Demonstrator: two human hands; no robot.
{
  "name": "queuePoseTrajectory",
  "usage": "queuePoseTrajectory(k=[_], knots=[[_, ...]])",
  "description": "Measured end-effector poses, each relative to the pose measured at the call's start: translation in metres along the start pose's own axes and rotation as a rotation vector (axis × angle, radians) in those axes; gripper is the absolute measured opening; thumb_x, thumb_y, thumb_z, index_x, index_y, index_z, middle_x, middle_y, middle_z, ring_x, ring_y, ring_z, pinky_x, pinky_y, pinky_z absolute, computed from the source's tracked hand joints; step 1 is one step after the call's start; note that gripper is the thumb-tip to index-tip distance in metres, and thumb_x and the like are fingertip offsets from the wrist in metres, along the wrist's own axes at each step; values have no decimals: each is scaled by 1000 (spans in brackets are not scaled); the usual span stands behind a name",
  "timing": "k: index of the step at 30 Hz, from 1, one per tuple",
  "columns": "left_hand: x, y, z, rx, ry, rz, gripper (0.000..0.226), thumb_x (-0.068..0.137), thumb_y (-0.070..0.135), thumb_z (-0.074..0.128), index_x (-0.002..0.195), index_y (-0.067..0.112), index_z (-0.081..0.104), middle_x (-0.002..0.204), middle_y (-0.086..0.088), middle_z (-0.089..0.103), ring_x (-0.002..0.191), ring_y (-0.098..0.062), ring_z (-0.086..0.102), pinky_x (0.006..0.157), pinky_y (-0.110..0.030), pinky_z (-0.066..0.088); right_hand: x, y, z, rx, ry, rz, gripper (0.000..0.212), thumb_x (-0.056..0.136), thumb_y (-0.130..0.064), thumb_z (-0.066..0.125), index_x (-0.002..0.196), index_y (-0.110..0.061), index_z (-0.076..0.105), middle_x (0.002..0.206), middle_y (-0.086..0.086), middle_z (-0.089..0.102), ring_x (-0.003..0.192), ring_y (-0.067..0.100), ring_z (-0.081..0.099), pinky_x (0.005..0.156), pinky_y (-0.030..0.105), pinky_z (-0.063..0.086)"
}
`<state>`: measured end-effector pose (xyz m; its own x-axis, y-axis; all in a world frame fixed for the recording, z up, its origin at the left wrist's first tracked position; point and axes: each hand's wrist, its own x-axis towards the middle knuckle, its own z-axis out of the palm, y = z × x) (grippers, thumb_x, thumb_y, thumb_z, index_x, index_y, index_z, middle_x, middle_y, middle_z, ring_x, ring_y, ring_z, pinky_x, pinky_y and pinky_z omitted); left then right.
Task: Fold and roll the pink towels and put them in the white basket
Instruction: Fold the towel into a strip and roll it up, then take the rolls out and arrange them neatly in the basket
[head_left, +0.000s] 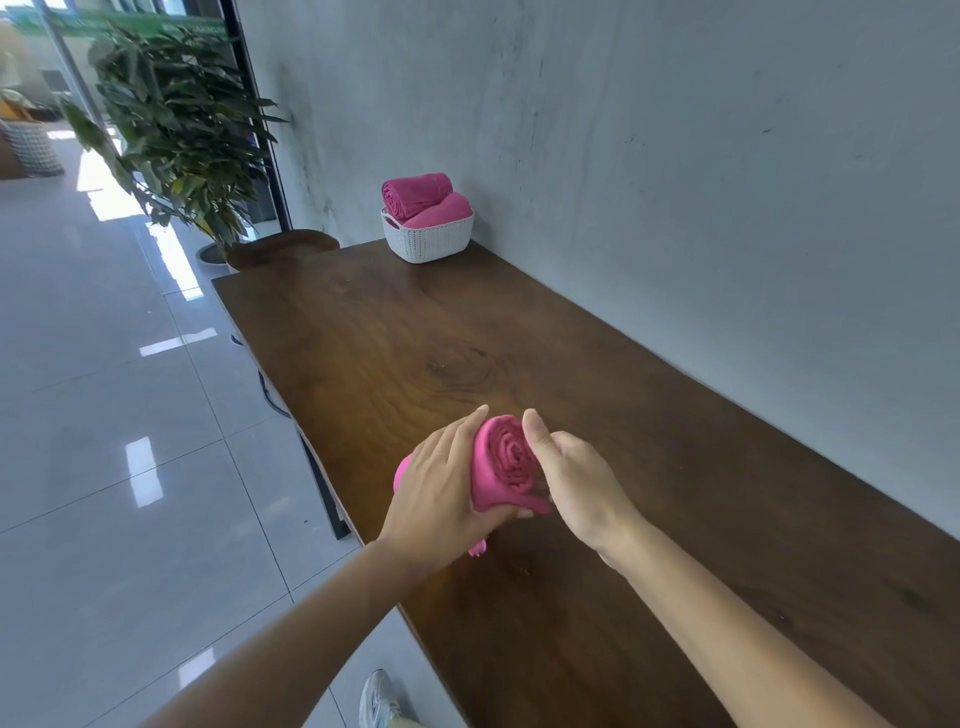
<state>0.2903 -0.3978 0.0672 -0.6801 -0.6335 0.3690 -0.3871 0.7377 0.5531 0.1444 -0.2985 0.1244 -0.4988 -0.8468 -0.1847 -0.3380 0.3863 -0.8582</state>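
Observation:
A rolled pink towel (503, 467) is held over the near half of the wooden table (597, 415), its spiral end facing me. My left hand (441, 493) wraps around the roll's left side, and my right hand (576, 478) grips its right side with the thumb up beside the spiral. A loose corner of the towel hangs below my left hand. At the table's far end stands the white basket (429, 240) with two rolled pink towels (415, 195) in it, one lying on top of the other.
A grey wall runs along the table's right edge. A potted plant (176, 130) stands on the tiled floor beyond the table's far left corner. A round wooden stool (283, 248) sits behind the table end. My shoe (379, 701) shows below.

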Motion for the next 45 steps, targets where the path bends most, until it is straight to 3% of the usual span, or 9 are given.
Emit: queuePoseTrajectory(k=[7,10,12,16,21,25,32,37,45], knots=[[-4,8,-15,-404,150,-173,86,57,73,84,125,53,36,118,37,52,116,8,55,86,-10,51,-8,-18,4,55,-30,-111,99,72,-99,16,121,-28,65,115,-10,70,113,9,63,103,33,49],[-5,6,-15,-500,220,-201,77,61,58,90,121,47,42,115,35,55,111,7,59,79,-9,52,-10,-21,5,89,-56,-148,74,88,-82,25,116,-28,67,112,-12,70,110,3,62,96,23,48],[-5,5,-14,-530,260,-207,72,64,55,90,120,46,45,114,31,58,110,3,61,80,-11,54,-9,-18,5,103,-81,-174,59,94,-71,32,111,-27,67,109,-13,71,107,-2,61,89,17,46],[0,0,-15,-539,286,-245,72,63,65,86,121,44,50,115,20,61,111,-5,62,84,-19,57,-7,2,9,122,-106,-172,41,98,-62,44,105,-29,67,96,-14,70,100,5,64,88,24,51],[2,1,-14,-636,294,-312,75,62,56,91,123,41,49,114,25,62,109,0,63,81,-18,57,-12,26,21,137,-102,-87,24,93,-50,65,110,-33,66,105,-14,72,104,6,67,89,25,56],[4,0,-12,-664,313,-337,75,62,57,89,124,39,49,113,28,61,108,1,63,79,-17,57,-17,34,34,146,-51,-31,24,88,-47,73,102,-29,66,98,-12,72,95,7,68,85,26,57],[8,-1,-11,-678,281,-330,74,65,51,89,126,36,49,114,22,63,108,-2,64,81,-22,60,-20,29,56,186,9,22,31,87,-55,71,100,-27,70,96,-11,74,93,5,69,79,23,58],[7,-5,-13,-691,290,-347,72,65,57,87,123,41,49,113,25,63,108,-2,64,81,-22,59,-23,28,56,251,116,-25,16,92,-38,71,92,-22,70,89,-5,75,89,11,71,76,25,58],[1,-6,-17,-756,358,-391,63,72,53,83,124,33,53,113,17,67,107,-9,67,85,-34,62,-37,21,42,676,-86,154,22,102,-22,57,106,-4,67,97,13,74,95,27,72,92,36,56]])
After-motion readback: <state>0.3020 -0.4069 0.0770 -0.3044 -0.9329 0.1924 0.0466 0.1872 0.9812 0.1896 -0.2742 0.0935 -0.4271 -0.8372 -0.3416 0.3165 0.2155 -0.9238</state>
